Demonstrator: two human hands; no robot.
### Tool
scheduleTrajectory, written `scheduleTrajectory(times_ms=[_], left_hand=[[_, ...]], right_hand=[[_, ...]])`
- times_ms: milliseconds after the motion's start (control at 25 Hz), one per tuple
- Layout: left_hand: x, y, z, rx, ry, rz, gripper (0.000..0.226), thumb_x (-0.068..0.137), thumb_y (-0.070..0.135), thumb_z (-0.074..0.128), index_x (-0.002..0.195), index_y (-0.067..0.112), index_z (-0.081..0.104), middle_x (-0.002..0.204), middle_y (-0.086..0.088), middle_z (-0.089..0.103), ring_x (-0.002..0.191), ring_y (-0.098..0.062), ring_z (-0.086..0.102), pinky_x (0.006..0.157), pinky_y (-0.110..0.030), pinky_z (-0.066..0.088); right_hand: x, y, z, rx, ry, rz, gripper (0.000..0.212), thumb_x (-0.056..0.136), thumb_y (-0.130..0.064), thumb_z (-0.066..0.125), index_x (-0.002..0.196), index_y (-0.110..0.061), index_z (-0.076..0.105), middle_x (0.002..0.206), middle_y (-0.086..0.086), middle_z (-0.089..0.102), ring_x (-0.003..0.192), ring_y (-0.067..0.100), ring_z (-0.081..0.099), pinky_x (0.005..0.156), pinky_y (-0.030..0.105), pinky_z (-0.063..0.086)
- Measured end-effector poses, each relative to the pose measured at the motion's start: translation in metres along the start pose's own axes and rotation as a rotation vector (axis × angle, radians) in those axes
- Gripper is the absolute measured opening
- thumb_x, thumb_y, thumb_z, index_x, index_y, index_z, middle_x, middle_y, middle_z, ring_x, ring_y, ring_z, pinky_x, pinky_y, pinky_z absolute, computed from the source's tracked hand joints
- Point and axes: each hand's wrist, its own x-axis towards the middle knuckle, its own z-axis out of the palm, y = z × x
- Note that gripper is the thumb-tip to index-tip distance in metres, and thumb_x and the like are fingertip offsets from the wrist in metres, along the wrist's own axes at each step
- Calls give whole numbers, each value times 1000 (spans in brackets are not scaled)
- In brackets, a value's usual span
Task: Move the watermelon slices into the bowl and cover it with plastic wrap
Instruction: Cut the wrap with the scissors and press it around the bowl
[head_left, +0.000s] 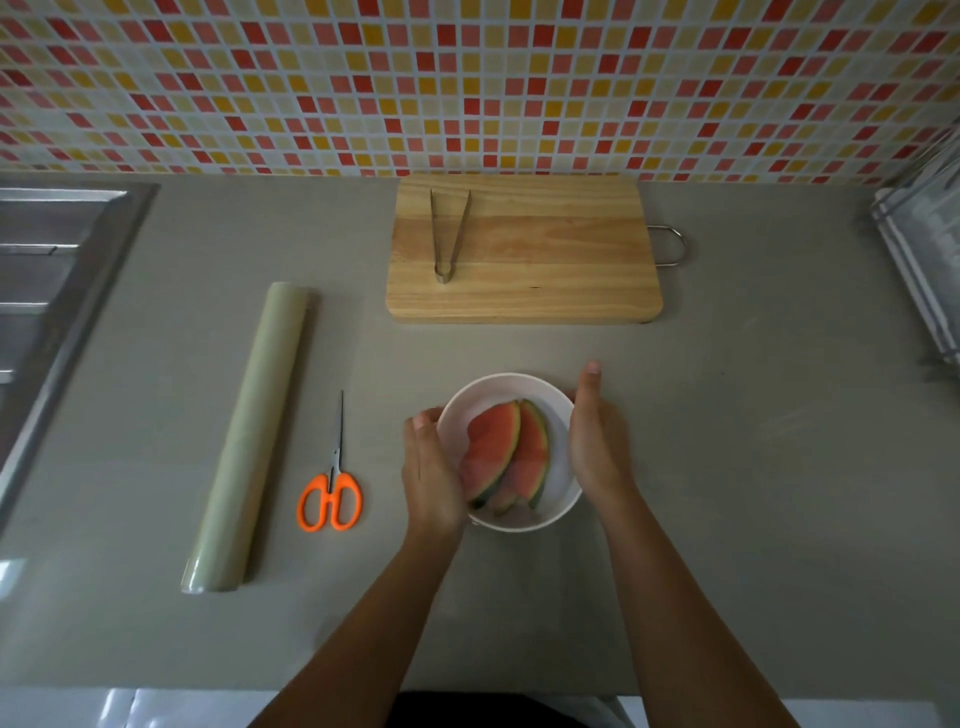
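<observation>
**Holding the bowl of watermelon on a grey counter**

A plain grey countertop (727, 467) fills most of the frame. Above it, across the whole top, runs a wall of small mosaic tiles (467, 78) in red, orange, yellow and cream. The light is dim.

At the far left edge lies one steel sink (47, 270), only partly in view. To its right, in the left-centre of the frame, one long roll of plastic wrap (249, 436) lies on the counter, running from the lower left up toward the centre. Just beside it, lower down, is one pair of scissors (332, 493) with orange handles, blades shut and pointing toward the wall.

In the upper centre sits one wooden cutting board (545, 260) with a metal loop (672, 244) on its right end. One pair of metal tongs (448, 234) lies on the board's left part, arms spread toward the wall.

Below the board, in the middle of the frame, stands one white bowl (509, 387). The watermelon slices (498, 447) lie inside it, overlapping, rinds to the right; two wedges are plain, and whether a third lies under them cannot be told.

Two bare forearms rise from the bottom edge. The left hand (434, 473) cups the bowl's left side, its fingers bent at the rim. The right hand (595, 441) lies flat against the bowl's right side, fingers straight and together, pointing toward the wall.

At the far right edge stands one wire rack (919, 260), cut off by the frame.
</observation>
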Motion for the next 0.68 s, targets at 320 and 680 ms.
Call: scheduleTrajectory(times_ms=[320,680], left_hand=[[-2,7,-18,238,-145,60,64,99,50,12,114,16,64,116,-9,59,105,-20,57,90,-33,43],[-2,8,-3,-304,-249,-114,60,101,48,13,120,18,62,104,-1,74,101,-14,67,78,-23,56]], right_hand=[[-24,35,1,342,-40,55,53,87,-51,28,98,-8,58,108,16,60,99,26,56,97,42,42],[-30,14,12,548,160,42,45,91,-28,30,60,-26,62,66,-8,62,65,7,56,71,31,44]])
